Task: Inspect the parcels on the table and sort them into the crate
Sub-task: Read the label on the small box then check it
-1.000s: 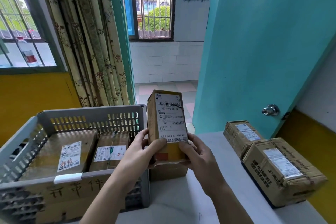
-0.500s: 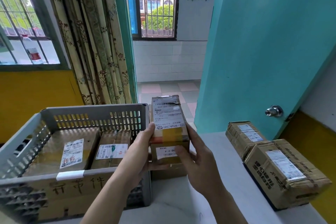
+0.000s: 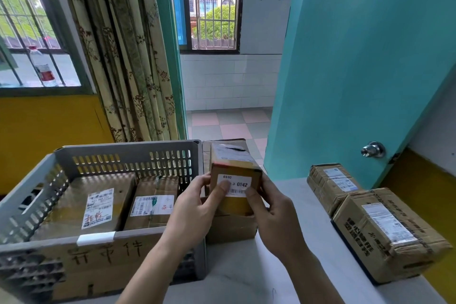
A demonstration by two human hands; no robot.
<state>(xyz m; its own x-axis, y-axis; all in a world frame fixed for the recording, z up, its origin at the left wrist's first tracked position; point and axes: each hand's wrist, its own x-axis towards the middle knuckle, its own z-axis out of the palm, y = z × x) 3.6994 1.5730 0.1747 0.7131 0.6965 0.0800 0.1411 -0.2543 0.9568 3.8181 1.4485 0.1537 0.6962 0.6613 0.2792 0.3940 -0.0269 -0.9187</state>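
I hold a small brown cardboard parcel in the air just right of the grey crate. Its end face with a white barcode label reading 0042 is turned toward me. My left hand grips its left side, thumb on the label. My right hand grips the right side, thumb on the label's lower edge. Two labelled parcels, a wide one and a narrower one, lie inside the crate. Another brown box sits on the table under the held parcel.
Two taped parcels, a far one and a near one, rest at the right of the white table. A teal door with a knob stands open behind them. Curtains and a barred window lie beyond the crate.
The parcel has tipped from upright, large label facing me, to lying back with its small end label facing me. Both hands shifted down around that end.
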